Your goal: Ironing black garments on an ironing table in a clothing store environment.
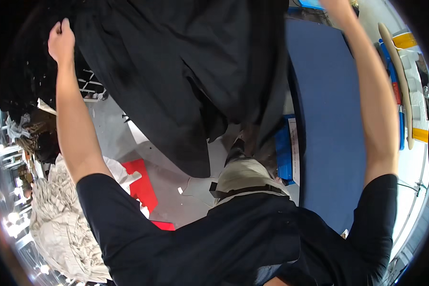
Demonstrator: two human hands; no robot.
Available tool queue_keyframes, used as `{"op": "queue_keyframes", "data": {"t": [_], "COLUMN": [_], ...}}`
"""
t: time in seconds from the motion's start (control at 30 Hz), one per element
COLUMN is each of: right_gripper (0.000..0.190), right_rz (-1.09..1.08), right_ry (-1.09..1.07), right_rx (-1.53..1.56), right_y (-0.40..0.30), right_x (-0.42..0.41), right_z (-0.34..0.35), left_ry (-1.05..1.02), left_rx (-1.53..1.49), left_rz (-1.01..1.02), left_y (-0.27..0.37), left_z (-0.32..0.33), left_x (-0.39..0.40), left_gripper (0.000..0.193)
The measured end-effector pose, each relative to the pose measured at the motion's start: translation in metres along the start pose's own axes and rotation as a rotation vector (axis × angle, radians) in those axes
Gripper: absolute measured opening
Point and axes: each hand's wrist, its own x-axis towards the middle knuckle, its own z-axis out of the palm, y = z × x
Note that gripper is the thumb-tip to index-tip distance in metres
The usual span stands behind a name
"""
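Observation:
A pair of black trousers (157,64) hangs spread out before me, its two legs reaching down towards the floor and its upper end beyond the top of the picture. At the upper left, my left hand (62,39) has its fingers curled at the edge of dark fabric; whether cloth is pinched between them is unclear against the dark background. My right hand (334,4) is blurred and cut off by the top edge, to the right of the trousers, so its fingers and anything in them are hidden.
A long blue padded surface (329,107) runs down the right side. Crumpled beige cloth (68,228) is heaped at the lower left, beside a red panel (143,182) on the grey floor. Blue boxes (284,150) stand under the padded surface. A shelf with yellow parts lies far right.

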Motion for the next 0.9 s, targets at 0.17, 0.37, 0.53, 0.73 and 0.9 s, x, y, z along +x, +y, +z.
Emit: {"op": "queue_keyframes", "data": {"t": [0.17, 0.37, 0.53, 0.73, 0.9], "right_gripper": [0.032, 0.043, 0.049, 0.048, 0.051], "right_rz": [0.506, 1.013, 1.058, 1.100, 1.206], "right_ry": [-0.128, -0.042, 0.037, 0.088, 0.061], "right_rx": [0.013, -0.676, -0.800, -0.723, -0.693], "right_y": [0.181, 0.256, 0.227, 0.211, 0.208], "right_x": [-0.274, -0.516, -0.558, -0.527, -0.532], "right_z": [0.054, -0.063, -0.058, -0.058, -0.057], "left_ry": [-0.239, -0.648, -0.900, -1.695, -1.563], "left_rx": [-0.135, -0.438, -1.086, -1.384, -1.100], "left_rz": [-0.007, -0.256, -0.006, -0.883, -1.112], "left_y": [-0.056, 0.124, 0.401, 0.675, 0.808], "left_z": [0.080, 0.108, 0.185, 0.326, 0.369], "left_x": [-0.172, -0.351, -0.405, -0.477, -0.494], "left_gripper": [0.026, 0.015, 0.010, 0.036, 0.023]}}
